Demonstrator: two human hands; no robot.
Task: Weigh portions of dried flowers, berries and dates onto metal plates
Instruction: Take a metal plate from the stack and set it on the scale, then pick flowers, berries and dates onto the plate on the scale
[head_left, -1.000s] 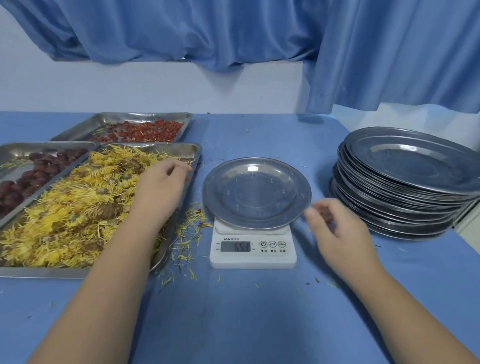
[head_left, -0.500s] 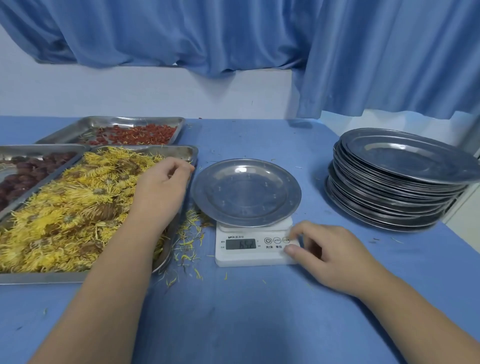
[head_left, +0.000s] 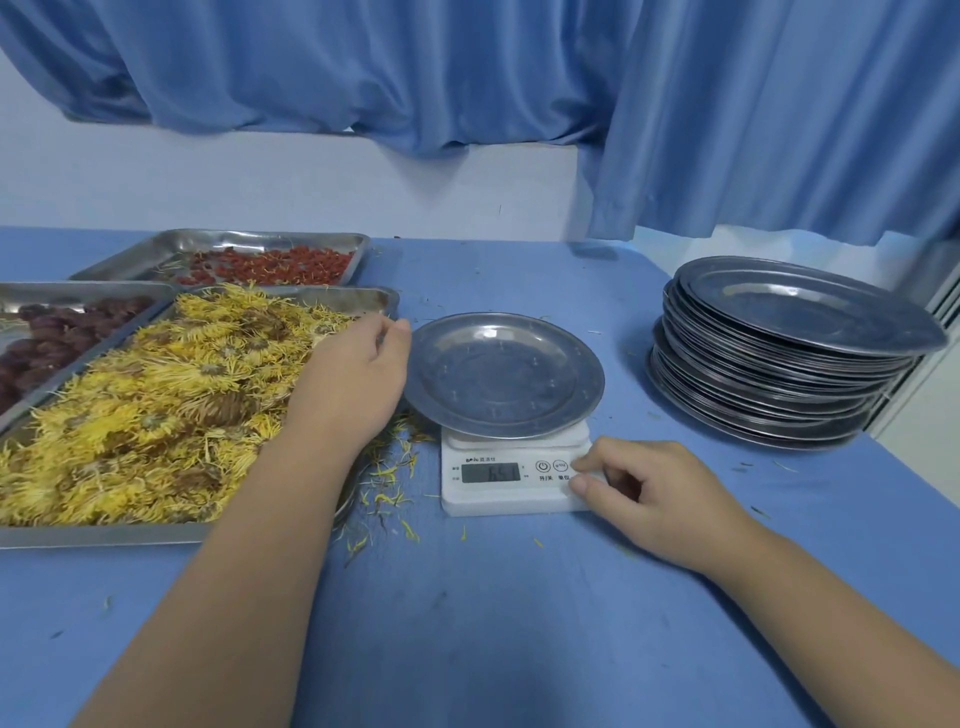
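- Seen from a head camera: two bare arms reach forward over a blue tabletop (head_left: 493, 597).
- The left grip (head_left: 353, 379), a bare hand, rests knuckles up on a heap of yellow dried flowers (head_left: 156, 405) at the right end of their metal tray (head_left: 104, 535). Its fingers are curled down towards the tray's rim. It cannot be told whether they pinch any flowers.
- Just right of the left grip, an empty metal plate (head_left: 504, 374) sits on a small white scale (head_left: 498, 499). The plate's left edge is just beside the fingertips.
- The right grip (head_left: 660, 493), also a bare hand, has its fingers curled in and holds nothing. Its forefinger tip and thumb tip touch the scale's right front corner, by the buttons.
- The scale's lit display (head_left: 491, 473) is left of the right grip; its digits are too blurred to read.
- Loose petals (head_left: 389, 488) lie on the tabletop between the two grips.
- Beyond the left grip, a tray holds red berries (head_left: 270, 265); far to its left, another holds dark dates (head_left: 47, 338).
- Beyond and right of the right grip stands a stack of plates (head_left: 789, 364).
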